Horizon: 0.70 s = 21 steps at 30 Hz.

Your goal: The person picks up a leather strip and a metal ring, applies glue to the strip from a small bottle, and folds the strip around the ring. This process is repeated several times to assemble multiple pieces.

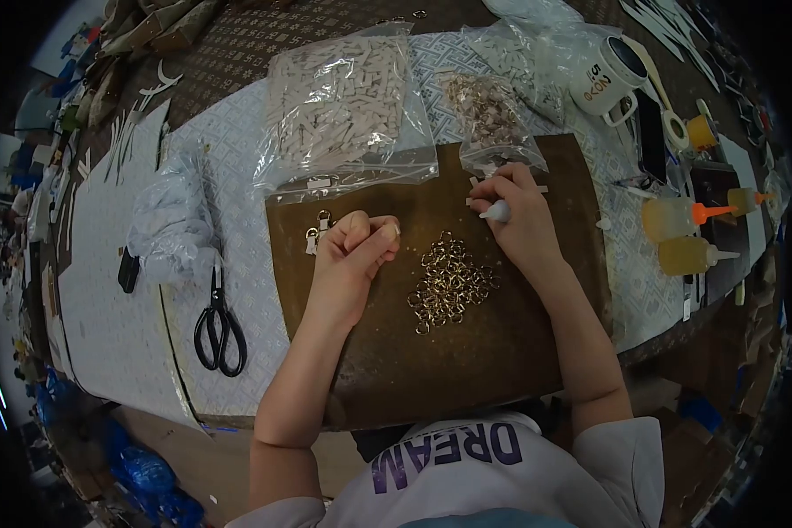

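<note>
My left hand (354, 255) is closed in a pinch over the brown mat (378, 370); whatever lies between its fingertips is too small to name. Beside it are a few small pale tabs with metal rings (313, 239). My right hand (526, 216) curls around a small whitish bottle (498, 211), mostly hidden by the palm. Its fingertips are close to a few short pale strips (472, 201) at the mat's upper edge. Between the hands sits a pile of gold-coloured metal rings (449, 286).
Beyond the mat lie a bag of pale strips (339, 101) and a bag of metal fittings (488, 110). Black scissors (219, 330) and crumpled plastic (176, 216) are at left. A white mug (603, 84), a phone (650, 136) and yellowish bottles (673, 220) stand at right.
</note>
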### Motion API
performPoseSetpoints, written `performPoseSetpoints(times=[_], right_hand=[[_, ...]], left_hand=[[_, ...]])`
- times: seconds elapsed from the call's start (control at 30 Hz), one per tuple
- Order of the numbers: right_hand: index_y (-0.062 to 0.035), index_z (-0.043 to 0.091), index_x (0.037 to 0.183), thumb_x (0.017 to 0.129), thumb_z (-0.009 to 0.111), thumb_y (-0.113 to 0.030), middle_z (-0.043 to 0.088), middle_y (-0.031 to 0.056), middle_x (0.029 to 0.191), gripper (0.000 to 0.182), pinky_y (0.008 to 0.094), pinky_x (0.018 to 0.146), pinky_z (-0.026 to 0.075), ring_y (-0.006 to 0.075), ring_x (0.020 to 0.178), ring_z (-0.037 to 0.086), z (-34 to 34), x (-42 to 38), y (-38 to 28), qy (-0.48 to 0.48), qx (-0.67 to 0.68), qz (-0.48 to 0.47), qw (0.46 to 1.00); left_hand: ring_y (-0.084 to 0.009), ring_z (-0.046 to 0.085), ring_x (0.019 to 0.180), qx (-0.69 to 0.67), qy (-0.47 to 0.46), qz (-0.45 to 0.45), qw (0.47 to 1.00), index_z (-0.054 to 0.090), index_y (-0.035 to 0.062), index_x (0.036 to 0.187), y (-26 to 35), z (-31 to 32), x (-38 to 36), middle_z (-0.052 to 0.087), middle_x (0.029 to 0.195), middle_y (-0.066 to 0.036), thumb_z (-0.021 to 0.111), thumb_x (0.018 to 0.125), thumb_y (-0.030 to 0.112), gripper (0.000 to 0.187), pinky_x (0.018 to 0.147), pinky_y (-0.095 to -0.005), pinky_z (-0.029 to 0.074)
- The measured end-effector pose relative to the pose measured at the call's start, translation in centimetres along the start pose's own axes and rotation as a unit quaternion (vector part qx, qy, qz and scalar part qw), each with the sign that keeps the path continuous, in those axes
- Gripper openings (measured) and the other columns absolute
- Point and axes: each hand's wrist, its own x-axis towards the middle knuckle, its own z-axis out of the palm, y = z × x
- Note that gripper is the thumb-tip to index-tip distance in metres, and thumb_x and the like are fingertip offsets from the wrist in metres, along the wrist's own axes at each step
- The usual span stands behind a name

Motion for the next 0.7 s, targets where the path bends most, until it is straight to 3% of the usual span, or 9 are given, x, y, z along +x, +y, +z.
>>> performPoseSetpoints(times=[0.17,0.2,0.23,0.37,0.43,0.53,0.63,0.7], right_hand=[[-0.0007,0.057,0.082,0.075,0.064,0.000,0.050,0.0111,0.090,0.010,0.0344,0.070,0.045,0.0285,0.082,0.055,-0.6,0.0,-0.7,-0.023,-0.004,0.034,0.999],[-0.0007,0.056,0.082,0.075,0.063,0.000,0.049,0.0118,0.090,0.010,0.0350,0.071,0.044,0.0296,0.082,0.054,-0.8,0.1,-1.0,-0.009,-0.022,0.022,0.999],[-0.0006,0.055,0.082,0.076,0.061,0.000,0.048,0.0125,0.089,0.009,0.0357,0.072,0.043,0.0308,0.083,0.054,-1.0,0.2,-1.2,0.005,-0.034,0.005,0.999],[-0.0009,0.051,0.087,0.077,0.058,0.001,0.046,0.0141,0.091,0.011,0.0359,0.070,0.044,0.0318,0.081,0.052,-1.3,0.5,-0.9,0.073,-0.020,-0.004,0.997],[0.0004,0.052,0.088,0.082,0.056,-0.003,0.048,0.0114,0.088,0.008,0.0319,0.069,0.043,0.0248,0.079,0.052,-2.0,0.7,-1.3,0.075,-0.014,-0.013,0.997],[0.0007,0.052,0.089,0.086,0.056,-0.007,0.051,0.0064,0.085,0.009,0.0269,0.069,0.042,0.0162,0.077,0.050,-1.8,0.4,-1.3,0.075,0.100,0.076,0.989],[0.0005,0.055,0.093,0.088,0.055,-0.009,0.052,0.0021,0.083,0.011,0.0234,0.067,0.041,0.0099,0.075,0.048,-1.2,0.4,-1.4,0.070,0.239,0.036,0.968],[0.0001,0.056,0.095,0.088,0.056,-0.008,0.052,0.0009,0.082,0.011,0.0221,0.065,0.040,0.0084,0.071,0.048,-0.9,0.2,-2.9,0.074,0.287,0.065,0.953]], left_hand=[[-0.0099,0.048,0.071,-0.014,-0.028,-0.003,1.000,0.030,0.0153,0.061,-0.5,-0.6,0.2,0.054,0.083,-0.006,0.058,0.083,0.000,0.039,0.062,-0.0209,0.038],[-0.0097,0.049,0.070,-0.016,-0.047,0.009,0.999,0.030,0.0151,0.061,-0.5,-0.8,0.3,0.054,0.083,-0.006,0.058,0.083,0.000,0.038,0.062,-0.0205,0.038],[-0.0086,0.047,0.067,0.015,-0.008,0.014,1.000,0.030,0.0147,0.061,-0.3,-0.2,0.0,0.052,0.080,-0.004,0.058,0.083,0.001,0.039,0.059,-0.0204,0.037],[-0.0058,0.042,0.063,0.005,-0.064,0.056,0.996,0.027,0.0145,0.061,-0.7,-1.0,0.2,0.048,0.071,-0.001,0.057,0.081,-0.001,0.039,0.055,-0.0203,0.033],[-0.0055,0.041,0.063,0.005,-0.043,0.045,0.998,0.026,0.0144,0.061,-0.4,-0.6,0.0,0.045,0.068,0.000,0.056,0.081,-0.001,0.040,0.055,-0.0196,0.032],[-0.0055,0.041,0.063,0.005,-0.048,0.058,0.997,0.026,0.0145,0.062,-0.5,-0.6,0.0,0.044,0.067,0.002,0.056,0.083,0.000,0.039,0.056,-0.0200,0.032],[-0.0052,0.041,0.063,0.017,-0.048,0.054,0.997,0.027,0.0148,0.063,-0.5,-0.7,-0.1,0.044,0.068,0.002,0.056,0.084,0.002,0.038,0.056,-0.0203,0.033],[-0.0052,0.042,0.064,0.018,-0.048,0.052,0.997,0.027,0.0147,0.063,-0.6,-0.7,-0.1,0.045,0.069,0.002,0.056,0.084,0.003,0.038,0.056,-0.0201,0.034]])
